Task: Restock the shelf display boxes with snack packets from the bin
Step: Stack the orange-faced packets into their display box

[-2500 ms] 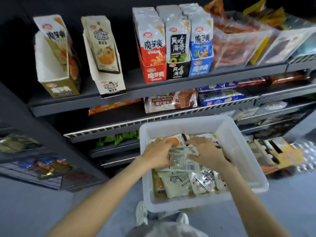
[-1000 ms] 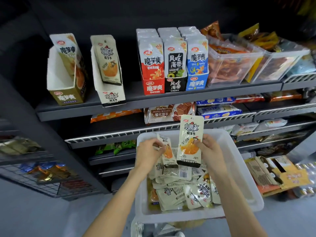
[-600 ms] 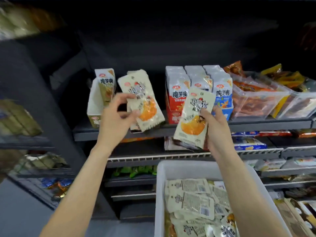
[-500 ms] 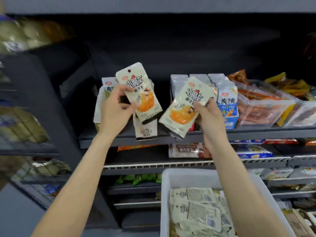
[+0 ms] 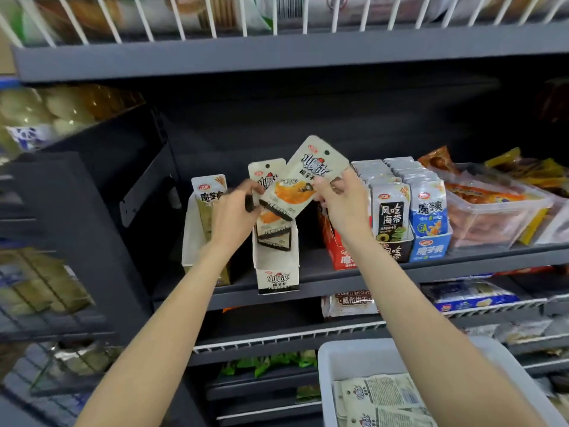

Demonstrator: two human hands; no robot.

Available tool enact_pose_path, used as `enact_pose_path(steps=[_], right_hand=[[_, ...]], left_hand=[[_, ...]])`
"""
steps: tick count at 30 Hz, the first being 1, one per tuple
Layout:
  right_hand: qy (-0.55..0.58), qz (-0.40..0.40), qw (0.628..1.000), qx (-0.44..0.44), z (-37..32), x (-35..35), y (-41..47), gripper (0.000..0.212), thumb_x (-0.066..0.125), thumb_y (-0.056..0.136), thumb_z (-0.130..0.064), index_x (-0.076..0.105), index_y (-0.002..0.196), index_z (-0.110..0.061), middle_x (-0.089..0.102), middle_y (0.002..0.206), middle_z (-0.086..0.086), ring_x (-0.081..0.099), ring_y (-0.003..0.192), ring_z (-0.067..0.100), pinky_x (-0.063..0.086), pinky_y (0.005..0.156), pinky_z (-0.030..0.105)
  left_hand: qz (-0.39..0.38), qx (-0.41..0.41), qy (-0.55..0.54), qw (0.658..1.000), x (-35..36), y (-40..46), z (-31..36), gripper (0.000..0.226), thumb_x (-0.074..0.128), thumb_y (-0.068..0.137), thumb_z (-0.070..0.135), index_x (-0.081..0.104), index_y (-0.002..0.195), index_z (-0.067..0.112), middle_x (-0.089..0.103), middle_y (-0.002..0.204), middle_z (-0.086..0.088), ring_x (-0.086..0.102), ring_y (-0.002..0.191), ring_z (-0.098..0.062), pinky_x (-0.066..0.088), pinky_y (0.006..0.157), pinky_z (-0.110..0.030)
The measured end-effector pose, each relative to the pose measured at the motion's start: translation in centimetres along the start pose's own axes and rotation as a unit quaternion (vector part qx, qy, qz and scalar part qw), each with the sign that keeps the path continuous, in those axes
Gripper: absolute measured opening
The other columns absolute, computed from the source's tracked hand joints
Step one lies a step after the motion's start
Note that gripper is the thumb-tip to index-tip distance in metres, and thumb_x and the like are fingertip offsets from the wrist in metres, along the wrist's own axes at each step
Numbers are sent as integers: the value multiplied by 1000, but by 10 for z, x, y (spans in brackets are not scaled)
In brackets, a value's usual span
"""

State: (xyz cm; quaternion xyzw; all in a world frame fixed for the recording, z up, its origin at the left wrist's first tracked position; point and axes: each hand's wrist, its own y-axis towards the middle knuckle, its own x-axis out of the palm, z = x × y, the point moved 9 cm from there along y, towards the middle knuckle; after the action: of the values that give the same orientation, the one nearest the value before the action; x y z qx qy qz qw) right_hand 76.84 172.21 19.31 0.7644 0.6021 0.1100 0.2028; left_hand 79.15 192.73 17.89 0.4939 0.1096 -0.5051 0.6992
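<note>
A white display box [image 5: 277, 266] stands on the dark shelf [image 5: 323, 282], with cream snack packets leaning inside it. My left hand [image 5: 234, 214] holds one of these packets [image 5: 267, 180] upright at the box's top. My right hand [image 5: 341, 204] pinches a second cream packet with an orange picture [image 5: 303, 180], tilted, just above the box and in front of the first. The white bin [image 5: 345, 359] with several more packets [image 5: 378, 399] sits at the bottom right.
An olive display box [image 5: 200, 238] with one packet stands left of the white box. Full red, black and blue boxes [image 5: 397, 211] and clear tubs [image 5: 492, 217] fill the shelf to the right. A wire shelf [image 5: 277, 13] hangs overhead; lower shelves hold other snacks.
Both hands have lifted packets out of the bin up to the shelf. The left packet has gone down into the white box; the right packet has moved left over it.
</note>
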Motion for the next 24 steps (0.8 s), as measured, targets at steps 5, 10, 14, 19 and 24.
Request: enact_pose_path(steps=[5, 10, 14, 19, 24], right_hand=[[-142, -28, 989, -20, 11, 28, 18, 23, 56, 93, -19, 55, 115, -13, 69, 100, 3, 66, 86, 16, 43, 61, 19], [-288, -72, 954, -52, 17, 45, 33, 27, 58, 89, -18, 59, 115, -11, 68, 104, 9, 63, 92, 26, 46, 68, 27], [-370, -94, 921, -81, 25, 67, 27, 23, 61, 87, -20, 60, 107, -8, 56, 111, 11, 59, 94, 30, 44, 74, 31], [-405, -65, 909, -72, 30, 73, 23, 45, 64, 87, -22, 45, 127, -12, 43, 126, 12, 61, 91, 36, 47, 72, 38], [-364, -51, 924, -109, 24, 67, 3, 44, 62, 89, -23, 45, 129, -14, 45, 127, 10, 64, 86, 28, 50, 69, 35]], left_hand=[[-69, -50, -96, 992, 14, 3, -22, 48, 57, 81, -7, 62, 119, 21, 60, 126, -1, 51, 117, -15, 40, 90, -23], [-105, -94, -190, 972, 15, 6, -36, 47, 58, 86, -1, 57, 121, 29, 55, 133, 0, 50, 123, -17, 40, 98, -26], [-111, -54, -93, 988, 16, 7, -20, 57, 63, 86, 8, 44, 138, 22, 45, 133, 10, 43, 120, -8, 35, 94, -20], [-113, -103, -111, 982, 22, 3, -27, 79, 65, 86, 12, 20, 150, 27, 29, 153, -2, 33, 138, -22, 33, 111, -37], [9, -74, -90, 993, 1, -15, -10, 61, 63, 87, 12, 37, 142, 22, 46, 142, -2, 41, 131, -18, 36, 104, -29]])
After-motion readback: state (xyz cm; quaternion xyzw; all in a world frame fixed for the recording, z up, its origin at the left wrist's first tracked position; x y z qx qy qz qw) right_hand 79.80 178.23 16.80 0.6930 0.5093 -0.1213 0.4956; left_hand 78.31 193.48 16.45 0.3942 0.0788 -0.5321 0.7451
